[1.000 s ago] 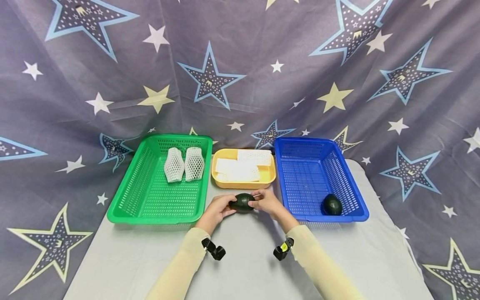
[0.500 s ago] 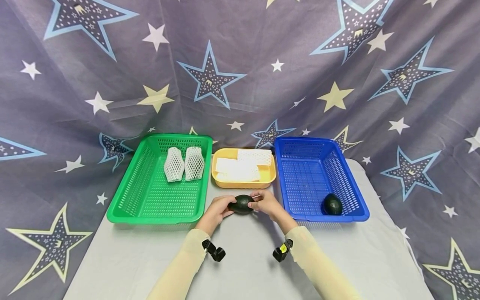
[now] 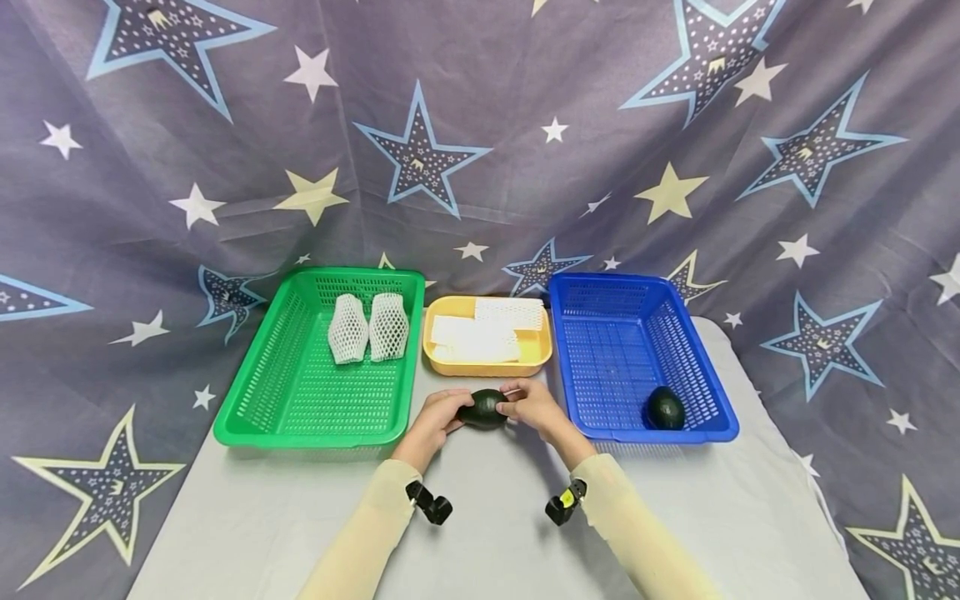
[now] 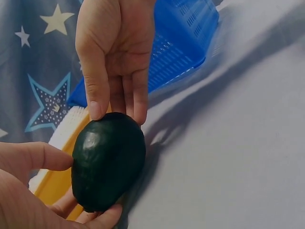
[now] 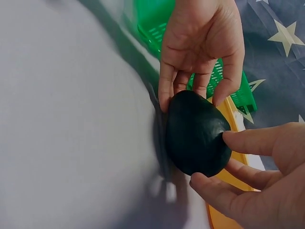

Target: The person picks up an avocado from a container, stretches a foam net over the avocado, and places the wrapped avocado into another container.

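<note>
Both hands grasping one dark green avocado (image 3: 483, 408), thumb and fingertips on it: left hand (image 3: 437, 421) at one end, right hand (image 3: 532, 407) at the other. Avocado is lying sideways at the table (image 3: 495, 525), just in front of the yellow tub (image 3: 487, 369); can't tell if it touches the table. Tub has white nets (image 3: 476, 340) in it. Green basket (image 3: 321, 440) on the left, two white net bundles (image 3: 369, 329) inside, side by side. Blue basket (image 3: 667, 437) on the right, second avocado (image 3: 665, 409) in its near right corner.
</note>
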`<act>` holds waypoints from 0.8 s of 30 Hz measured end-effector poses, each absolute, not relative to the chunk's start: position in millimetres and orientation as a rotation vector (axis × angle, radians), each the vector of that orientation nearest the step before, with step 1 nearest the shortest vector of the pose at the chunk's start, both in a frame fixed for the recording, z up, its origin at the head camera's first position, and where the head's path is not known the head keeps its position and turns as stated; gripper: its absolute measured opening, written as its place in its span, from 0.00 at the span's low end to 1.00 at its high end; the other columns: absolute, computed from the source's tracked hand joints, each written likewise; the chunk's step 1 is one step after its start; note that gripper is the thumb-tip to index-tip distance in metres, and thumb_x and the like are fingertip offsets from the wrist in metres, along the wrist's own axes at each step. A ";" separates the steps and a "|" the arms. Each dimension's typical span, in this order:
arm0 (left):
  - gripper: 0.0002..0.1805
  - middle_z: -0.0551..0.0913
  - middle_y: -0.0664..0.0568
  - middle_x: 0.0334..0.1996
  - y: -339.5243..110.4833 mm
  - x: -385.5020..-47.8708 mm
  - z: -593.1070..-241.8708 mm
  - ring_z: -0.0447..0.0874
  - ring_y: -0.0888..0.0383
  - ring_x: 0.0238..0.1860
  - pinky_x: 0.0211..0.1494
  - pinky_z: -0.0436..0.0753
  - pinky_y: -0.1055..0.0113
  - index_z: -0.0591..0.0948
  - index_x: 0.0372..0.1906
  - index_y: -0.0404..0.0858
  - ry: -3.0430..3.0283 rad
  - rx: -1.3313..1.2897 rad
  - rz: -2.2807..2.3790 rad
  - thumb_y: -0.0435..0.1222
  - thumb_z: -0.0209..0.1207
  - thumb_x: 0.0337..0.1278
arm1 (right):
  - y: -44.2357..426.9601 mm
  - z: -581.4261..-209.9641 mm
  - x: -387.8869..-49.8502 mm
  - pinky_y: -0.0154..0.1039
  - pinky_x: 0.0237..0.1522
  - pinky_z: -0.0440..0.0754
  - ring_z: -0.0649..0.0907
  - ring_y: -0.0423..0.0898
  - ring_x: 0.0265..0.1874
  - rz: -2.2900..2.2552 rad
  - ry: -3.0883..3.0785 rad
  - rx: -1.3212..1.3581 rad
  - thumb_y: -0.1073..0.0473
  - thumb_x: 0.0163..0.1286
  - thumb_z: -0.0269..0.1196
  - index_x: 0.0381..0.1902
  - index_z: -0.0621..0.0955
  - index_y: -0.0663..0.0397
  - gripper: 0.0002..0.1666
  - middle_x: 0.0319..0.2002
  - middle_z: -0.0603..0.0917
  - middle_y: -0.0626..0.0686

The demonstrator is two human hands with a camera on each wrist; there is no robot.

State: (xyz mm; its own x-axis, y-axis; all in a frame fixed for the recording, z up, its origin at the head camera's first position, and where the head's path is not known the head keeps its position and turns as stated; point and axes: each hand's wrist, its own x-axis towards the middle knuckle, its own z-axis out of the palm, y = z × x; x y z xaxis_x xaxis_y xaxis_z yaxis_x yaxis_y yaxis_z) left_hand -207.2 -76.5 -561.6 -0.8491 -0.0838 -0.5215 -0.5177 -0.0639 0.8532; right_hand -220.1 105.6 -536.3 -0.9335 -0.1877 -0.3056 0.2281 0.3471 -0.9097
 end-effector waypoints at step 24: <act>0.26 0.82 0.46 0.56 -78.0 -204.2 -563.1 0.75 0.57 0.48 0.52 0.75 0.64 0.80 0.62 0.32 1.920 -0.645 1.959 0.30 0.61 0.55 | 109.1 -536.7 -215.5 0.51 0.47 0.88 0.85 0.50 0.37 -1.611 2.202 0.065 0.71 0.65 0.67 0.55 0.79 0.72 0.20 0.47 0.84 0.67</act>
State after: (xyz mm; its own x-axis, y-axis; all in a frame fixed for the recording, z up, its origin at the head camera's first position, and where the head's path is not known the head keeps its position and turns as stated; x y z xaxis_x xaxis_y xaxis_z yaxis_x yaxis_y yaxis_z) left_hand -204.2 -78.0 -563.1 -0.8459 -0.0827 -0.5269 -0.5251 -0.0434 0.8499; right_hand -215.5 109.1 -536.7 -0.9152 -0.1995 -0.3501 0.2733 0.3310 -0.9032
